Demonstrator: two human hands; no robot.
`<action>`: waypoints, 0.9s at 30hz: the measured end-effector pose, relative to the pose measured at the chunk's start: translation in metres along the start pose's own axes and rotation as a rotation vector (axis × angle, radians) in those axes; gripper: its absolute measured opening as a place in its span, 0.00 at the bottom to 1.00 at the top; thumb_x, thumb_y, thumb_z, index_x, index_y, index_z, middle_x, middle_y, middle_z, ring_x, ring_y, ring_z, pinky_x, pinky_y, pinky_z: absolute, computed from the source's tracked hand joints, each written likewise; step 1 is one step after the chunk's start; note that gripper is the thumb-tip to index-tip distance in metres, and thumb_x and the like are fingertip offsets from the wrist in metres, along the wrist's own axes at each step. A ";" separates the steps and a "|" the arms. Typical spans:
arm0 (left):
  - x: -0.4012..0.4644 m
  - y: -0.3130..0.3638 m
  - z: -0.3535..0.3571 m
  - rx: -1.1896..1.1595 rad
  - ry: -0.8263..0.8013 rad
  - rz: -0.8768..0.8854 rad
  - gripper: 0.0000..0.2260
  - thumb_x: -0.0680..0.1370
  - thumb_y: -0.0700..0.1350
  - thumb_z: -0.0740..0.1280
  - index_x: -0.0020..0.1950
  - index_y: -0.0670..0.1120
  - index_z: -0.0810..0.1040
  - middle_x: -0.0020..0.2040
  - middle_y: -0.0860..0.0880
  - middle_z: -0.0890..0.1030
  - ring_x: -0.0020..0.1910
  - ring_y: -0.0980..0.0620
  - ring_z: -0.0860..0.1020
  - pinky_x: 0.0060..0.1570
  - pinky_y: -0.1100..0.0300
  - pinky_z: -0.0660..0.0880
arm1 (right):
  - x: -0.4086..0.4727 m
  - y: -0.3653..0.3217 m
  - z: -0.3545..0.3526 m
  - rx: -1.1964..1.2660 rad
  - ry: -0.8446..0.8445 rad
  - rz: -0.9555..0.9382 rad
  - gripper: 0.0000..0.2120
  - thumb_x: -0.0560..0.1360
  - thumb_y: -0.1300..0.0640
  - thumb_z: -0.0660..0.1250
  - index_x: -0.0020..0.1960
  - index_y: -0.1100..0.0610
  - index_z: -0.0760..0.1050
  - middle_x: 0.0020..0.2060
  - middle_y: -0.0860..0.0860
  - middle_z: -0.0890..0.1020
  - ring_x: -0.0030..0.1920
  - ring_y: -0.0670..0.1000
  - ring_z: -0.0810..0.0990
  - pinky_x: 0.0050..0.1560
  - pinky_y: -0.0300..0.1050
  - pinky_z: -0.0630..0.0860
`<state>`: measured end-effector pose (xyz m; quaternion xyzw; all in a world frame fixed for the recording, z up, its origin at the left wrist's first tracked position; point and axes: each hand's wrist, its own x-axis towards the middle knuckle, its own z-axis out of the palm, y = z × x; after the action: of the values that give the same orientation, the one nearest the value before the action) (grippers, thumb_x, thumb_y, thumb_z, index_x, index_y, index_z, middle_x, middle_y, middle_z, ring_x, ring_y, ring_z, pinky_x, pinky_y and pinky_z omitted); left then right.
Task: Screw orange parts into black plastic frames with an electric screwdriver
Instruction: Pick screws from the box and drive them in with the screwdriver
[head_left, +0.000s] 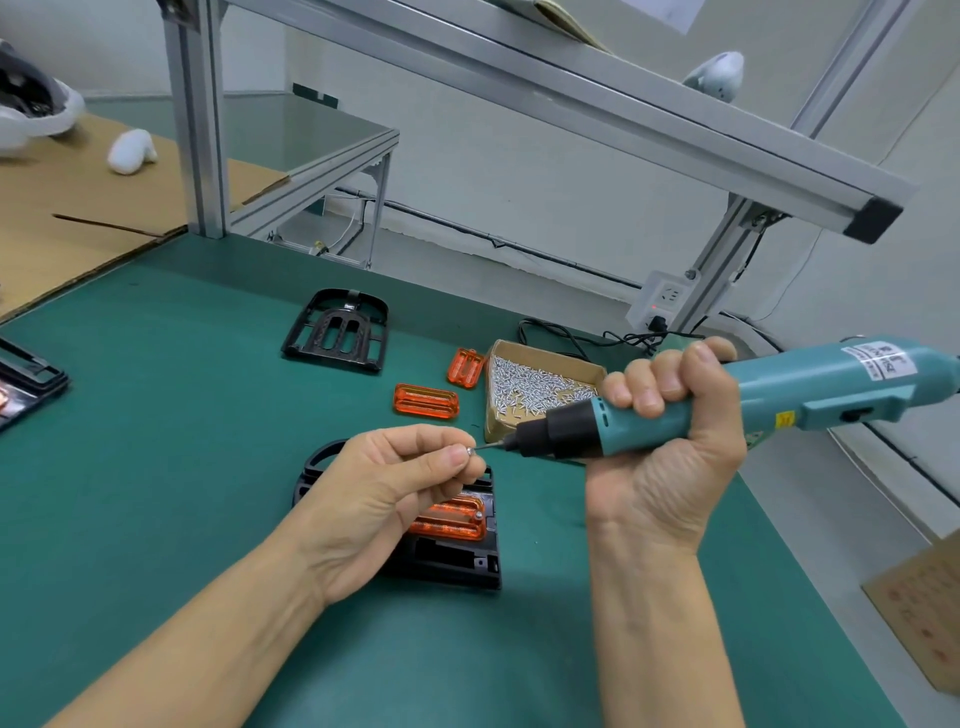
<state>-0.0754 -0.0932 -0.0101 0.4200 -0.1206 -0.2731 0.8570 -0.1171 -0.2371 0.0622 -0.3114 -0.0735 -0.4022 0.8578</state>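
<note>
My left hand (395, 483) pinches a small screw (469, 450) between thumb and forefinger, head outward, and the bit tip (491, 445) of the electric screwdriver (727, 400) meets it from my right; my right hand (670, 415) is wrapped round the teal barrel, fingers curled over the top, so the tool's long axis lies almost level, running from upper right down to the left; both hands hover above the green mat (156, 415), not resting on it; the thing I am working on, the black plastic frame (457, 561), lies directly beneath my left hand and partly hidden by it, with an orange part (452, 519) seated in it and what looks like one screw head already at its right end; so the move ahead, as I judge it, turns on swinging the tool from level to upright and bringing the tip down and towards me, the frame being below and slightly left of the bit; my left hand is the nearer one to the frame and could steady it once the screw sits on the bit; the box of screws (540, 384) stands just behind the tool's nose, and two spare orange parts (426, 400) lie to its left, well apart from the frame; a second black frame (337, 330) sits farther back; there is open mat to the right of the frame for my forearm.
</note>
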 end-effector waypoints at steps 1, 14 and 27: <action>0.000 -0.001 0.000 -0.006 0.006 -0.001 0.06 0.64 0.38 0.71 0.39 0.42 0.85 0.36 0.43 0.82 0.36 0.53 0.81 0.42 0.64 0.79 | 0.000 0.001 0.000 -0.004 -0.003 -0.004 0.07 0.70 0.63 0.61 0.43 0.52 0.69 0.25 0.46 0.66 0.22 0.44 0.66 0.26 0.36 0.67; 0.000 -0.008 0.003 -0.006 0.095 0.130 0.07 0.62 0.41 0.73 0.38 0.44 0.85 0.36 0.44 0.83 0.37 0.53 0.82 0.41 0.65 0.78 | -0.004 0.006 -0.001 -0.058 -0.021 -0.076 0.07 0.71 0.64 0.60 0.44 0.53 0.68 0.25 0.46 0.67 0.22 0.44 0.66 0.26 0.37 0.68; 0.000 -0.006 0.002 0.097 0.116 0.217 0.05 0.63 0.40 0.72 0.37 0.44 0.85 0.36 0.43 0.84 0.37 0.53 0.82 0.41 0.67 0.77 | -0.003 0.016 -0.002 0.008 0.079 -0.041 0.07 0.70 0.64 0.61 0.44 0.53 0.68 0.24 0.46 0.66 0.22 0.44 0.65 0.25 0.36 0.66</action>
<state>-0.0783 -0.0980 -0.0139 0.4607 -0.1288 -0.1481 0.8656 -0.1074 -0.2290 0.0516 -0.2902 -0.0476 -0.4314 0.8529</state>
